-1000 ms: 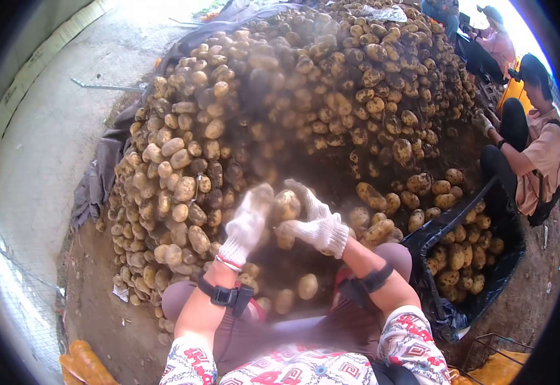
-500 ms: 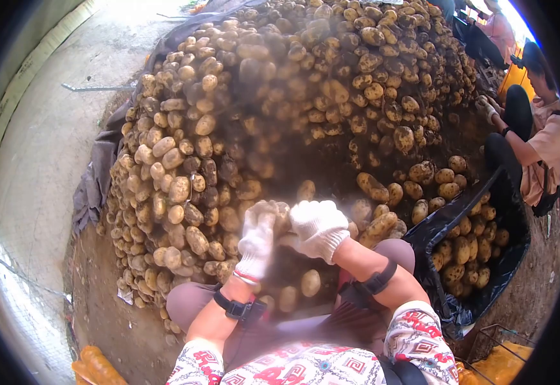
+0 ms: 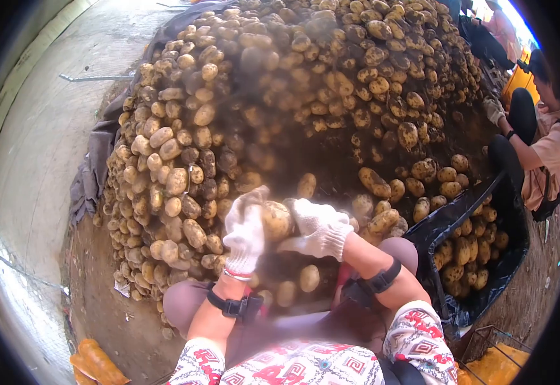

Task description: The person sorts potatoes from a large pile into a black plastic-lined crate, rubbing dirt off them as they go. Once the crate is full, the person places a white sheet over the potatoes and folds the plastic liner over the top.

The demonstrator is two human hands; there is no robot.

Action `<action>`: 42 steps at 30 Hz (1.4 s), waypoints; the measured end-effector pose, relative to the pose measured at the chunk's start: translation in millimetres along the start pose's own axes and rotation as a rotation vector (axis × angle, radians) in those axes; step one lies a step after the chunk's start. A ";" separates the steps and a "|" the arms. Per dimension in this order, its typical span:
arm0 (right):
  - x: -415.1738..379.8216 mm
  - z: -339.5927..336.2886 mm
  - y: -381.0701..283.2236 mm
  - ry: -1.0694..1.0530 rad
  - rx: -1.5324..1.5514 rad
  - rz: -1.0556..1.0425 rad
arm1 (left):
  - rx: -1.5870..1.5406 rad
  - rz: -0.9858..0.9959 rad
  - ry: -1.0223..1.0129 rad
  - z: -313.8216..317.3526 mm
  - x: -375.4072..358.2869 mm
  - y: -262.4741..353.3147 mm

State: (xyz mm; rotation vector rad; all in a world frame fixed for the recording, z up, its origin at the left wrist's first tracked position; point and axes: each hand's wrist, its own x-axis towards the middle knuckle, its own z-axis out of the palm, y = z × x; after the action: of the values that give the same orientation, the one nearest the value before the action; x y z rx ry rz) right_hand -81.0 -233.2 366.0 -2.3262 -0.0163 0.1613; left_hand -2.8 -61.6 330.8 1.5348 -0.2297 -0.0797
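A pale brown potato (image 3: 276,219) sits between my two gloved hands, above the ground in front of my knees. My left hand (image 3: 245,232), in a soiled white knit glove, presses along the potato's left side with its fingers pointing away from me. Against the right end of the same potato is my right hand (image 3: 322,229), also gloved, its fingers bent and its thumb stretched below. Part of the grip is hidden behind the gloves. Closer to my lap lies a loose potato (image 3: 309,278) on the ground.
A large potato heap (image 3: 184,147) rises ahead, partly blurred. At right stands an open black bag (image 3: 434,256) with potatoes inside. Beyond it crouches a person (image 3: 546,141) with gloved hands. Grey cloth (image 3: 91,176) edges the heap at left; an orange sack (image 3: 97,362) lies lower left.
My hands have moved apart slightly, the left one shifting left and its fingers straightening. The potato between them now shows more fully. The person at right has shifted slightly.
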 end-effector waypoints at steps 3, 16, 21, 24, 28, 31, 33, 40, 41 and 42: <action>-0.3 2.9 -2.8 0.042 0.082 -0.065 | -0.388 -0.363 -0.040 -5.3 0.9 18.7; -4.9 6.6 -15.4 -0.012 -0.120 0.085 | 0.046 -0.054 -0.037 1.3 -10.0 2.1; -2.5 41.4 -15.2 -0.026 -0.309 -0.076 | 0.139 -0.060 0.050 0.1 -11.9 -3.6; 0.5 37.4 -8.8 0.008 -0.271 -0.134 | 0.019 -0.229 0.114 0.2 -12.1 -2.6; -4.0 -3.0 -22.3 0.102 0.024 0.083 | -0.011 -0.238 0.056 -10.4 1.3 5.5; 8.6 42.1 4.5 0.307 0.107 -0.184 | 0.264 -0.199 0.040 -13.5 4.2 -11.8; 10.1 46.3 2.9 0.259 0.147 -0.219 | 0.063 -0.223 -0.002 -5.7 -1.2 -9.1; 19.9 67.1 32.2 0.198 0.618 -0.183 | 0.138 0.260 -0.305 -4.1 -1.7 1.6; 21.9 68.6 33.4 0.150 0.779 -0.272 | 0.118 0.347 -0.355 5.3 -14.1 15.7; 23.8 70.2 34.5 0.088 0.934 -0.354 | 0.105 0.367 -0.353 9.9 -16.5 15.3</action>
State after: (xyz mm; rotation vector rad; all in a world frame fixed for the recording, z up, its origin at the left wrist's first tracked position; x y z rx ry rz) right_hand -67.3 -204.9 290.5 -1.3664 -0.2522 -0.1015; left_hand -22.2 -67.5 344.6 1.5531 -0.8022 -0.0473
